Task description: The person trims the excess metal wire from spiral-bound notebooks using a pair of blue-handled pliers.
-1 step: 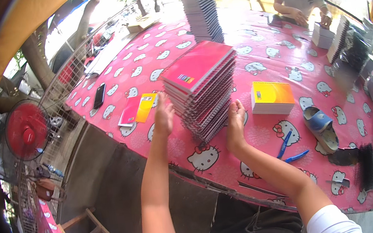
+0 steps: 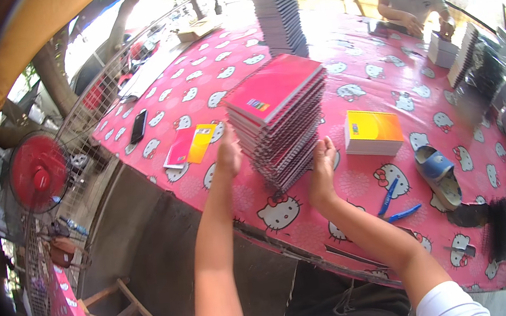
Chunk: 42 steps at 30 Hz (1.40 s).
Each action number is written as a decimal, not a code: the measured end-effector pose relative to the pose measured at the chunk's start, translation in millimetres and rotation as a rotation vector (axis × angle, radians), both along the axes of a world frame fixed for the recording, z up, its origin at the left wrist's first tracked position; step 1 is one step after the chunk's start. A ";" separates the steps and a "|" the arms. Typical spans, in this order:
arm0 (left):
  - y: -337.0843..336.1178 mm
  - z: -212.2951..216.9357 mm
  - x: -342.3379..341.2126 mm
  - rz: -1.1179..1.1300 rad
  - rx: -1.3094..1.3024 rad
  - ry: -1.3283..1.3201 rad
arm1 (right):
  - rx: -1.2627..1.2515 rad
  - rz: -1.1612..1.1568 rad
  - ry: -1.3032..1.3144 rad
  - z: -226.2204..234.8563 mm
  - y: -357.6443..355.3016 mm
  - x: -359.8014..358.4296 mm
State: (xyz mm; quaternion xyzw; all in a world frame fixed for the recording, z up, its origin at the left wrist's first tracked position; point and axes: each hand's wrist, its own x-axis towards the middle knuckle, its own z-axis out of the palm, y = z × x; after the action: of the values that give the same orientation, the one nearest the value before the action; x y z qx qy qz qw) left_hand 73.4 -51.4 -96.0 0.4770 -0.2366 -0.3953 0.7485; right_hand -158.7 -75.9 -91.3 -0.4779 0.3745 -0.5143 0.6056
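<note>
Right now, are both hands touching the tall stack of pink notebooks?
Touching. The head view shows the left hand flat against the stack of pink notebooks on its left side, and the right hand pressed against its right side, with no gap.

I see two bare forearms, uncovered from wrist to above the elbow. The left hand point(image 2: 229, 151) and right hand point(image 2: 323, 171) carry no gloves, rings, watch or bands. Short white sleeves cover both upper arms at the near edge. Dark trousers show between the arms.
</note>
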 end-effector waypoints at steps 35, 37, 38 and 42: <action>1.6 100.1 -89.2 -0.327 -0.367 -0.124 | -0.897 -0.026 0.000 73.3 -14.1 -11.2; 4.9 91.3 -76.9 -0.357 -0.327 -0.083 | -0.898 0.016 0.022 72.2 -14.4 -11.1; 3.7 97.4 -73.4 -0.402 -0.341 -0.131 | -0.908 0.036 0.025 75.4 -17.6 -10.4; 18.9 111.9 -88.6 -0.366 -0.420 -0.116 | -0.928 0.008 -0.002 86.1 -43.1 -30.5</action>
State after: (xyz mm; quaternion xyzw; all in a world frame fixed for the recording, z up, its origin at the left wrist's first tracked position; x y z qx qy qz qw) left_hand -15.1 -32.5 15.9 0.2829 -0.4380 -0.4380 0.7323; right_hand -189.2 -119.0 -5.2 -0.6995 0.1023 -0.6255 0.3301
